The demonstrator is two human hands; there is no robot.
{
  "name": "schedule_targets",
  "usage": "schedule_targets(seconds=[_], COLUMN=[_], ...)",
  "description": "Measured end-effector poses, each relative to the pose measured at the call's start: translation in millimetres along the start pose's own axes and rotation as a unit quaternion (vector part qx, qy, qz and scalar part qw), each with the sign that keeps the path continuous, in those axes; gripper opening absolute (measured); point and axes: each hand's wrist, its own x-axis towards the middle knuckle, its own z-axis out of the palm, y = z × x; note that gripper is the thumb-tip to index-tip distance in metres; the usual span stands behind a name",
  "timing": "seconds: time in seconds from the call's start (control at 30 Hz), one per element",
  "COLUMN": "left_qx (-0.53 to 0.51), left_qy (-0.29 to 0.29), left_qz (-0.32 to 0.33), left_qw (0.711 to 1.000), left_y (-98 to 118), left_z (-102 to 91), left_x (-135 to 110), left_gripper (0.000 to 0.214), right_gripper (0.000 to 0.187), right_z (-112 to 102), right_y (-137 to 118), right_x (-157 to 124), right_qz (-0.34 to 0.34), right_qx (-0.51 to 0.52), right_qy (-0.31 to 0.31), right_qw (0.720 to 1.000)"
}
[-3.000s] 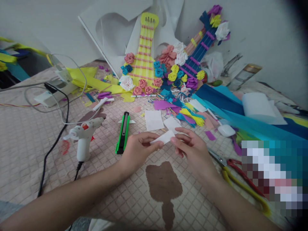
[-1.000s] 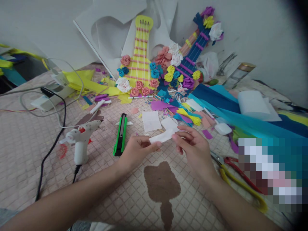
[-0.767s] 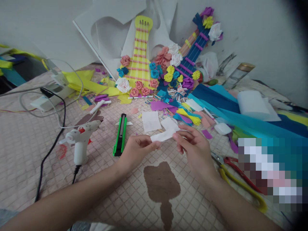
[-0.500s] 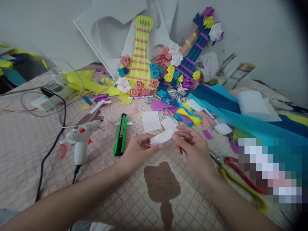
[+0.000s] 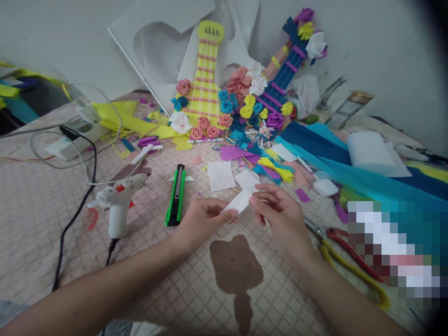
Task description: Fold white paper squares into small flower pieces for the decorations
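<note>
A small folded strip of white paper is stretched between my two hands above the table. My left hand pinches its lower left end between thumb and fingers. At its right end, the thumb and forefinger of my right hand close on the paper, the other fingers curled. Just beyond my hands lie a white paper square and another white piece, the latter partly behind my right hand. A green utility knife rests left of my left hand.
A white hot glue gun with a black cord stands at left. Red-and-yellow-handled scissors lie right of my right arm. Paper scraps and a white roll sit further back. Behind stand flower-trimmed yellow and blue paper guitars.
The paper strip has tilted more steeply between my fingers, and its left end is further inside my left hand's grip. My hands have barely moved.
</note>
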Motion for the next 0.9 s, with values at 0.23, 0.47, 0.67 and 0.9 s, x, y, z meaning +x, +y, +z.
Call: schedule_targets(seconds=[0.23,0.47,0.67,0.9], left_qx=[0.012,0.016,0.011,0.020], left_qy=[0.021,-0.001,0.010,0.007], left_qz=[0.015,0.005,0.005,0.016], left_qw=[1.000,1.000,1.000,1.000], left_y=[-3.9,-4.4,-3.4,-1.6], left_z=[-0.4,0.7,0.4,1.3], left_x=[0.7,0.7,0.8,0.5], left_gripper=[0.020,0.022,0.019,0.021], right_gripper=[0.043,0.042,0.050,0.054], right_z=[2.7,2.3,3.0,1.7], right_y=[-0.1,2.6,1.9,4.9], right_x=[-1.5,-0.2,-1.0,-0.3], right_qz=[0.047,0.049,0.064,0.068], right_qx=[0.005,-0.005,-0.007,-0.012], right_qy=[-0.060,-0.045,-0.067,-0.084], right_qw=[0.997,0.998,0.996,0.994])
